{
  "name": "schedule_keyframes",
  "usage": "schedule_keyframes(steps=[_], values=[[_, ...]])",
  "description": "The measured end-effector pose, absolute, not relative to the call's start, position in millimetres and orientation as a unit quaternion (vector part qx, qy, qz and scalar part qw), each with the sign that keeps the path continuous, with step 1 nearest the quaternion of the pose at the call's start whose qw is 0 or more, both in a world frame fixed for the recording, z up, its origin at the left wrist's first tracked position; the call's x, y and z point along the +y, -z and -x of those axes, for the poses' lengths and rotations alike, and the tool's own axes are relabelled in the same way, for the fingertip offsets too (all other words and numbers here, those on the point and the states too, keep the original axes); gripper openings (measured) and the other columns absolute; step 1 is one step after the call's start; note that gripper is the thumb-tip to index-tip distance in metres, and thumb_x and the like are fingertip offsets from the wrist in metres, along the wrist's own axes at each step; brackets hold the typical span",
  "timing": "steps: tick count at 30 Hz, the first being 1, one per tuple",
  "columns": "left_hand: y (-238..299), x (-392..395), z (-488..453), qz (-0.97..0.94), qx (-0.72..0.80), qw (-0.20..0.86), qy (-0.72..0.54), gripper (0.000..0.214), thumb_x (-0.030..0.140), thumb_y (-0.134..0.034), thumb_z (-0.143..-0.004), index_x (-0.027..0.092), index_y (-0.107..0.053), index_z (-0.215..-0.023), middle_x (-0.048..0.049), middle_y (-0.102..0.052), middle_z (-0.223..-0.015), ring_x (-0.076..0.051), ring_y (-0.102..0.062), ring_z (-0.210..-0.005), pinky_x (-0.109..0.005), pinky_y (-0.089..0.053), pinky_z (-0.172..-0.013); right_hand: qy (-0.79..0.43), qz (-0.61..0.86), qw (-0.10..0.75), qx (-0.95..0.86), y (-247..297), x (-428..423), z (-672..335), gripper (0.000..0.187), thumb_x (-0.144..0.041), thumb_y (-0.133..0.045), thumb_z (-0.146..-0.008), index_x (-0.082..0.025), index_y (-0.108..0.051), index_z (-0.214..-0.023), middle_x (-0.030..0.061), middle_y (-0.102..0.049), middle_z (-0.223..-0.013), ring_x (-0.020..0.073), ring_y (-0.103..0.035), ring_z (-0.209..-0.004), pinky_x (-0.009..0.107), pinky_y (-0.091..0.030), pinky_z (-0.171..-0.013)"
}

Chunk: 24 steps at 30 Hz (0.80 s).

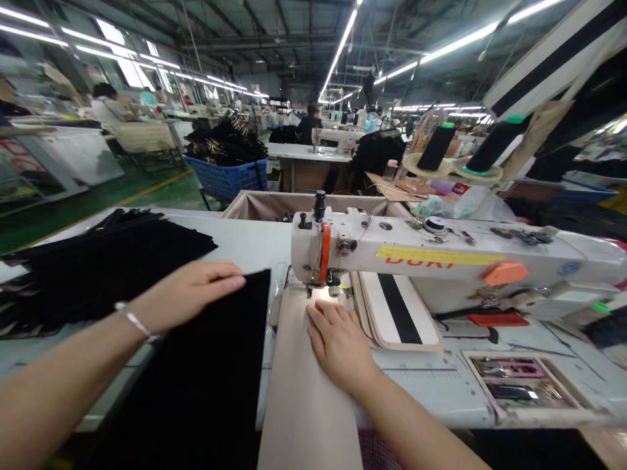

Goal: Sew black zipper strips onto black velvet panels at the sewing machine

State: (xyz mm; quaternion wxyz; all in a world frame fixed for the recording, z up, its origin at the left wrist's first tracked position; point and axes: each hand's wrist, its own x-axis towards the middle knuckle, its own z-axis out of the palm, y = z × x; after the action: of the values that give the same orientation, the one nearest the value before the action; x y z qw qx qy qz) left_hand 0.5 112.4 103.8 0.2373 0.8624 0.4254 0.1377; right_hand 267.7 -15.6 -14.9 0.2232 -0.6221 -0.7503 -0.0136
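Observation:
My left hand (193, 290) lies flat with fingers stretched out on the top edge of a black fabric piece (210, 365) on the table. My right hand (340, 343) rests flat, fingers together, on a beige fabric strip (304, 391) just in front of the needle (310, 290) of the white sewing machine (441, 258). To the right of that hand, under the machine arm, lies a cream piece with a black stripe (399, 310).
A stack of black fabric pieces (98, 261) covers the table's left. A tray of small tools (519, 382) sits at the right front. Black thread cones (435, 147) stand behind the machine. A blue basket (228, 176) and other workers are farther back.

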Motion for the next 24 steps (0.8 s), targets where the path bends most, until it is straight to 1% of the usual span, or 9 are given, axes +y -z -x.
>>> schedule_keyframes(steps=[1,2,3,5,7,9,17,22,24], values=[[-88.1,108.9,-18.1,-0.870,0.394,0.271,-0.117,0.038,0.050,-0.052,-0.089,0.018,-0.070,-0.099,-0.0011,-0.069,-0.093,-0.020,-0.063,-0.086,-0.031,-0.049,-0.085,0.013,0.622,0.223,-0.750,14.4,-15.7,-267.8,0.039,-0.028,-0.049,-0.097,-0.024,-0.051,-0.136,0.0068,-0.054,-0.135,0.0262,-0.048,-0.122,0.044,-0.035,-0.106],[-70.5,106.3,-36.2,-0.862,0.396,0.293,-0.118,0.034,0.044,-0.055,-0.087,0.019,-0.069,-0.106,-0.0010,-0.068,-0.092,-0.019,-0.063,-0.079,-0.029,-0.050,-0.078,0.012,0.622,0.224,-0.750,13.9,-16.0,-268.0,0.039,-0.028,-0.049,-0.097,-0.024,-0.051,-0.136,0.0068,-0.055,-0.135,0.0258,-0.048,-0.121,0.044,-0.036,-0.105],[-52.9,104.7,-53.4,-0.856,0.403,0.297,-0.130,0.033,0.039,-0.058,-0.085,0.020,-0.067,-0.111,-0.0009,-0.068,-0.091,-0.017,-0.062,-0.073,-0.028,-0.050,-0.072,0.011,0.621,0.225,-0.751,13.4,-16.2,-268.3,0.038,-0.027,-0.049,-0.097,-0.023,-0.051,-0.135,0.0068,-0.055,-0.135,0.0254,-0.049,-0.121,0.043,-0.036,-0.106],[-23.2,104.5,-80.9,-0.860,0.402,0.274,-0.155,0.023,0.030,-0.061,-0.082,0.020,-0.070,-0.100,-0.0016,-0.067,-0.088,-0.018,-0.063,-0.075,-0.028,-0.050,-0.073,0.008,0.617,0.227,-0.753,12.6,-16.5,-269.1,0.038,-0.027,-0.048,-0.098,-0.022,-0.050,-0.135,0.0074,-0.056,-0.134,0.0248,-0.049,-0.121,0.043,-0.036,-0.106],[-6.0,108.0,-97.0,-0.872,0.392,0.241,-0.165,0.012,0.026,-0.063,-0.081,0.020,-0.071,-0.087,-0.0022,-0.066,-0.086,-0.018,-0.063,-0.080,-0.029,-0.050,-0.077,0.004,0.616,0.228,-0.754,12.6,-16.2,-269.7,0.039,-0.029,-0.048,-0.098,-0.022,-0.049,-0.137,0.0076,-0.056,-0.134,0.0249,-0.048,-0.122,0.043,-0.035,-0.106],[-0.6,113.3,-104.1,-0.879,0.389,0.219,-0.166,0.009,0.024,-0.064,-0.081,0.021,-0.072,-0.083,-0.0023,-0.066,-0.085,-0.018,-0.064,-0.080,-0.028,-0.050,-0.077,-0.001,0.618,0.229,-0.752,13.0,-15.5,-269.9,0.041,-0.032,-0.049,-0.098,-0.022,-0.048,-0.138,0.0076,-0.055,-0.135,0.0256,-0.048,-0.122,0.043,-0.035,-0.106],[-1.6,124.5,-112.9,-0.872,0.416,0.196,-0.169,0.011,0.022,-0.062,-0.082,0.019,-0.072,-0.084,-0.0042,-0.070,-0.087,-0.019,-0.067,-0.082,-0.030,-0.051,-0.076,-0.019,0.624,0.223,-0.748,13.6,-13.3,-269.9,0.050,-0.040,-0.053,-0.097,-0.021,-0.044,-0.143,0.0085,-0.055,-0.134,0.0271,-0.047,-0.122,0.045,-0.035,-0.105],[-0.7,126.5,-117.5,-0.871,0.424,0.184,-0.169,0.010,0.021,-0.063,-0.081,0.017,-0.072,-0.083,-0.0049,-0.071,-0.085,-0.020,-0.067,-0.079,-0.031,-0.053,-0.074,-0.015,0.627,0.219,-0.747,14.9,-12.0,-268.9,0.051,-0.040,-0.053,-0.097,-0.020,-0.044,-0.143,0.0102,-0.056,-0.133,0.0277,-0.047,-0.122,0.046,-0.036,-0.104],[-2.3,122.5,-116.8,-0.871,0.424,0.175,-0.177,0.009,0.019,-0.063,-0.082,0.017,-0.071,-0.085,-0.0058,-0.071,-0.089,-0.021,-0.067,-0.083,-0.033,-0.053,-0.078,-0.013,0.628,0.219,-0.746,14.7,-12.2,-268.7,0.052,-0.040,-0.054,-0.096,-0.020,-0.044,-0.143,0.0099,-0.056,-0.133,0.0279,-0.047,-0.122,0.046,-0.036,-0.104]])
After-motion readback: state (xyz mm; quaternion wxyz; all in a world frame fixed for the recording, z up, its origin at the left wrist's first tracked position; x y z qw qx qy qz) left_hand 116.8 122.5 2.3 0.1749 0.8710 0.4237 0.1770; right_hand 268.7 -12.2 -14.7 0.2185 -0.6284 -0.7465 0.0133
